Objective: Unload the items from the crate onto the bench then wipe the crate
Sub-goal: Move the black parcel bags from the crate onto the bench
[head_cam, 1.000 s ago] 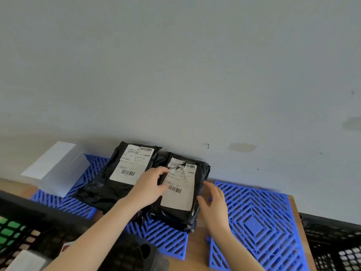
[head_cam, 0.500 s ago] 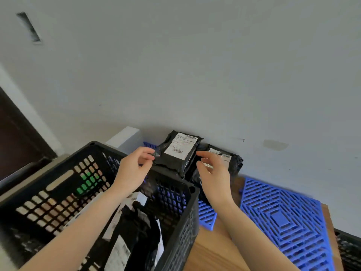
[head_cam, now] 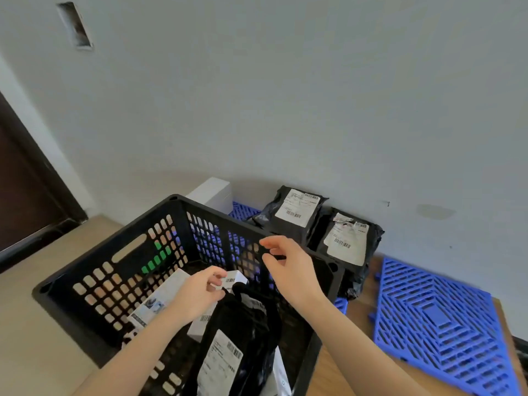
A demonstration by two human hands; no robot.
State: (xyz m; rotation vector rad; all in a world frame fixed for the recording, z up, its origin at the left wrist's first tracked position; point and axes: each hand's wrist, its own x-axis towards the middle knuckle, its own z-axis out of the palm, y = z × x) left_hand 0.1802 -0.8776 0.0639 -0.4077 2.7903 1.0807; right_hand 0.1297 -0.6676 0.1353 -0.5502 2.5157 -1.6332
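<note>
Seen from the head camera, the black crate (head_cam: 114, 247) sits at the table's (head_cam: 340, 375) left end, with a black mailer (head_cam: 228, 350) and other white packages inside. The left hand (head_cam: 197, 298) is down in it, fingers curled on the end of a small white box (head_cam: 235, 278). The right hand (head_cam: 288, 267) hovers over the far rim, loosely spread, holding nothing. Two black parcels (head_cam: 294, 212) (head_cam: 347, 241) lie beyond on a blue mat (head_cam: 434, 324)

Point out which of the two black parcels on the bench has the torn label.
The right-hand parcel, beside the bare blue mat: its label is ripped and wrinkled along the top. The left-hand parcel has a flat, intact label.
</note>
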